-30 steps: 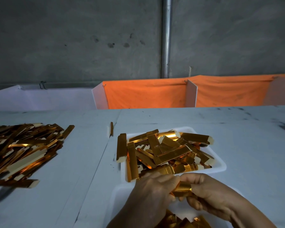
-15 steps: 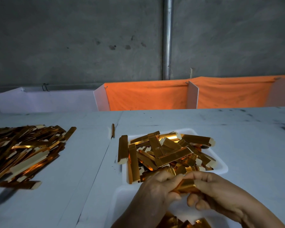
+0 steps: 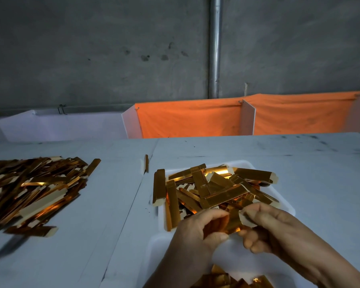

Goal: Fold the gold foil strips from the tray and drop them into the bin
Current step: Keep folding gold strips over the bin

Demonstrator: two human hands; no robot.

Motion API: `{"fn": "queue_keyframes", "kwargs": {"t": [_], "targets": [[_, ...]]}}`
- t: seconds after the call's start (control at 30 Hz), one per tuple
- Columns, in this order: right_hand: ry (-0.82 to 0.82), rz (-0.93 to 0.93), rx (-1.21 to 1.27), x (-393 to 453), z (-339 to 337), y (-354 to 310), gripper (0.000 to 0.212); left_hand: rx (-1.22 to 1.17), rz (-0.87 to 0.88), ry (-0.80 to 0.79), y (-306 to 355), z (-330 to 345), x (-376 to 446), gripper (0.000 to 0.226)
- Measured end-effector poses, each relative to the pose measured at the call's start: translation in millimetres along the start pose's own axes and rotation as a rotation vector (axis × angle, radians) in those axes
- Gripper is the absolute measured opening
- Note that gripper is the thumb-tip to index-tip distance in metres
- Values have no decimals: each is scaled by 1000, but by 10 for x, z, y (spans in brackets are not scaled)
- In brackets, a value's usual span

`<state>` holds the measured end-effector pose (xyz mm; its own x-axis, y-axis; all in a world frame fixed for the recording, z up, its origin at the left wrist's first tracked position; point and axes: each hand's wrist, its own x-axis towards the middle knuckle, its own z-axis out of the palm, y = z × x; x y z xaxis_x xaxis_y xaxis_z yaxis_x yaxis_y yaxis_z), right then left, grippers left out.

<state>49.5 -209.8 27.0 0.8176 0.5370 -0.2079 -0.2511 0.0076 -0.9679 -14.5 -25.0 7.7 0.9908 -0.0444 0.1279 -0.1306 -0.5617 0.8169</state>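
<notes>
Both hands pinch one shiny gold foil strip (image 3: 233,222): my left hand (image 3: 197,233) curls round its left end, my right hand (image 3: 266,227) nips the right end between thumb and fingers. Strip sits above the near rim of the white plastic tray (image 3: 287,206) heaped with flat gold strips (image 3: 214,188). Below, the white bin (image 3: 247,260) already has folded pieces. I'd judge it mid-fold: line up the ends, press the crease hard, let go over the bin. Loose gold strip pile (image 3: 31,188) lies well left on the white table (image 3: 112,204).
</notes>
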Motion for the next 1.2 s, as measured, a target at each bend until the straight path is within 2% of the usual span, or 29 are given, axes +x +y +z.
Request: {"fn": "queue_keyframes", "kwargs": {"t": [0.13, 0.27, 0.47, 0.67, 0.83, 1.2], "targets": [[30, -56, -101, -1, -11, 8, 19, -43, -3, -28, 14, -22, -16, 42], [56, -97, -102, -18, -17, 11, 19, -74, 11, -63, 56, -53, -27, 39], [51, -184, -114, -52, 7, -28, 6, -179, 1, -60, 66, -56, -30, 34], [15, -228, -201, -100, 5, -79, 10, -230, 3, -4, 21, -61, -20, 36], [-33, -250, -312, -149, -2, -125, 5, -231, 6, 5, 5, -67, -23, 37], [-45, -246, -335, -148, 4, -91, 7, -187, 6, -7, 12, -72, -19, 37]]}}
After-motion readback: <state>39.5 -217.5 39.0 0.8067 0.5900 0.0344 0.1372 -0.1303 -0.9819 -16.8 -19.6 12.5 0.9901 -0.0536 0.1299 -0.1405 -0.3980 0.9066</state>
